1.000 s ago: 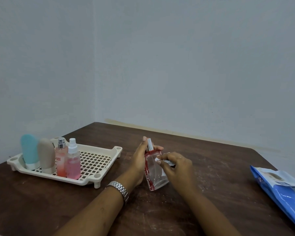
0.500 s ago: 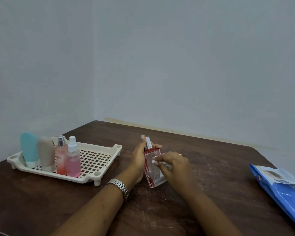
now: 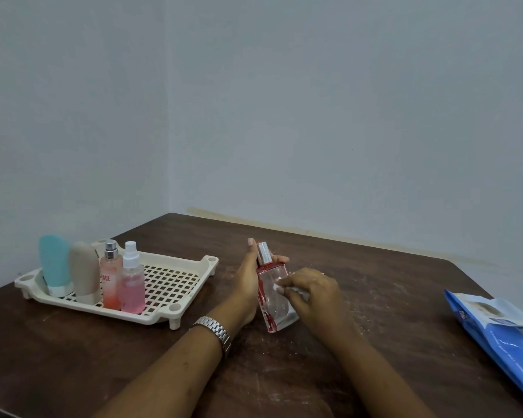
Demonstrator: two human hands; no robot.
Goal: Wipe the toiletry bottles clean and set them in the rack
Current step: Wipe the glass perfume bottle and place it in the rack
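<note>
My left hand [image 3: 246,282] grips a clear glass bottle [image 3: 271,303] with red edges and a silver spray top, tilted slightly, its base near the table. My right hand [image 3: 310,294] pinches a small white wipe [image 3: 277,285] against the bottle's front face. The cream lattice rack [image 3: 175,282] sits at the left. In its left end stand a teal tube [image 3: 54,265], a beige tube [image 3: 85,271], an orange-pink spray bottle [image 3: 111,277] and a pink spray bottle [image 3: 131,280].
A blue wipes pack [image 3: 501,336] lies at the table's right edge. The dark wooden table [image 3: 375,297] meets grey walls at the back and left. A metal watch [image 3: 213,327] is on my left wrist.
The wipe in my right hand has shifted slightly over the bottle's front face. The bottle stays in my left hand, moved a little left and up.
</note>
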